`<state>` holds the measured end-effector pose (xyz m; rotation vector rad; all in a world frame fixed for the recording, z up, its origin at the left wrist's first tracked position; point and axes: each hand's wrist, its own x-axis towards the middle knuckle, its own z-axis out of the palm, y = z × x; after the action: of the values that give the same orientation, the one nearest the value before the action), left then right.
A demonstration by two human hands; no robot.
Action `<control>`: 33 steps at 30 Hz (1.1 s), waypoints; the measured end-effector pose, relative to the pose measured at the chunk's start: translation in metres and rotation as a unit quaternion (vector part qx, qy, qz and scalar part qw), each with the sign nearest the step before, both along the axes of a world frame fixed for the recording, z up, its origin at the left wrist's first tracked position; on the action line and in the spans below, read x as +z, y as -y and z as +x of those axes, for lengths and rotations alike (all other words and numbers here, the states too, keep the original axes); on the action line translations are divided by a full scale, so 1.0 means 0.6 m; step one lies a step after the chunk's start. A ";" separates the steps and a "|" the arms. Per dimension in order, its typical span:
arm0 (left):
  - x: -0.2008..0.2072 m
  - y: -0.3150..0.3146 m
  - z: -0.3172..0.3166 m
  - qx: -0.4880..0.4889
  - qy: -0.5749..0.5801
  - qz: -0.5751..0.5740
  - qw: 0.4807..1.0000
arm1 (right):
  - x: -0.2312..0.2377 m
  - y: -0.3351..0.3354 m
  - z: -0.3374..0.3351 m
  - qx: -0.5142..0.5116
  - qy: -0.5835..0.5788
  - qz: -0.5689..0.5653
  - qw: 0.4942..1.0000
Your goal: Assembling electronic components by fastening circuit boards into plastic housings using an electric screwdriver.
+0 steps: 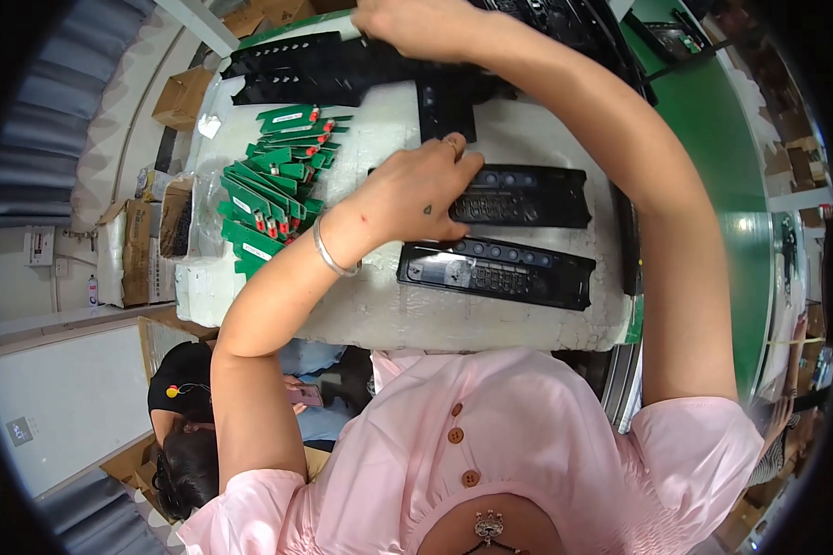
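My left hand (421,192) is closed over the left end of a long black plastic panel (528,196) with a row of round buttons, thumb at its near edge. A second black panel (495,272) of the same kind lies just nearer to me, apart from the hand's grip. Across the table's far side, my right hand (412,26) reaches left over more black panels. Its fingers are bent and partly at the picture's upper edge; what they hold, if anything, I cannot make out. Left of my left wrist lies a loose pile of green circuit boards (273,180) with red parts.
Several long black strips (292,69) lie at the far left of the white foam work surface (370,314). A stack of black parts (574,28) stands at the far right. Beyond the right edge runs a green surface (690,185). A seated person (185,398) holding a phone is near my left elbow.
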<state>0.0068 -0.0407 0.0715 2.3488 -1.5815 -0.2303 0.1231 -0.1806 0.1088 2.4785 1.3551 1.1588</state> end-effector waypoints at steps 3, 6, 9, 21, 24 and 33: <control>-0.021 0.024 0.013 0.006 -0.005 -0.013 1.000 | 0.085 0.007 -0.063 -0.143 -0.031 0.066 0.987; -0.061 0.026 0.025 -0.042 0.012 -0.013 0.999 | 0.129 0.033 -0.118 -0.145 -0.118 0.205 0.961; -0.054 0.023 0.021 -0.076 -0.089 0.006 0.993 | 0.125 0.082 -0.180 -0.181 -0.400 0.424 0.792; 0.022 0.030 -0.030 0.105 -0.216 -0.246 0.939 | -0.054 0.125 -0.347 -0.110 -0.396 0.784 0.465; -0.004 0.034 0.026 0.117 -0.155 -0.254 0.948 | -0.057 0.104 -0.371 -0.164 -0.576 0.695 0.399; -0.081 0.015 0.073 0.039 -0.037 -0.123 0.991 | -0.092 0.135 -0.357 -0.313 -0.344 0.392 0.794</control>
<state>0.0507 -0.0497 0.0228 2.1795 -1.3943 -0.0975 -0.0911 -0.2617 0.0538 3.7128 -0.1390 0.7255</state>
